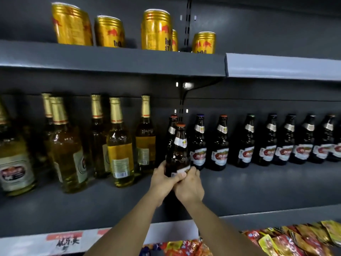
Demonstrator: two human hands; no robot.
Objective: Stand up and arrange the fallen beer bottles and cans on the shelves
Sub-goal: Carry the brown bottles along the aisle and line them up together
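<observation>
Judging from how the shelves look, we are well into the job, with little visibly left. Our left hand [162,179] and right hand [188,185] are both wrapped around the lower body of one brown beer bottle [178,150], fingers curled onto the glass and overlapping at its label. That bottle is upright, at the near edge of the row on the middle shelf [258,187], just in front of another brown bottle [172,126] at the left end of the dark row. Whether its base is already on the shelf we cannot tell, since our hands cover it.

To the right, the row of dark bottles with red labels [276,143] stands upright and fairly even along the far part of the shelf. To the left, the clear gold-foil bottles [120,145] all stand too, though staggered, some nearer than others. On the top shelf [110,58] the gold Red Bull cans [156,30] are upright; the far-left one appears to lean, perhaps only from lens distortion.

We see no bottle or can lying down. What seems left is settling the held bottle into line and perhaps tidying the staggered left group. Snack packets [295,237] sit on the shelf below.
</observation>
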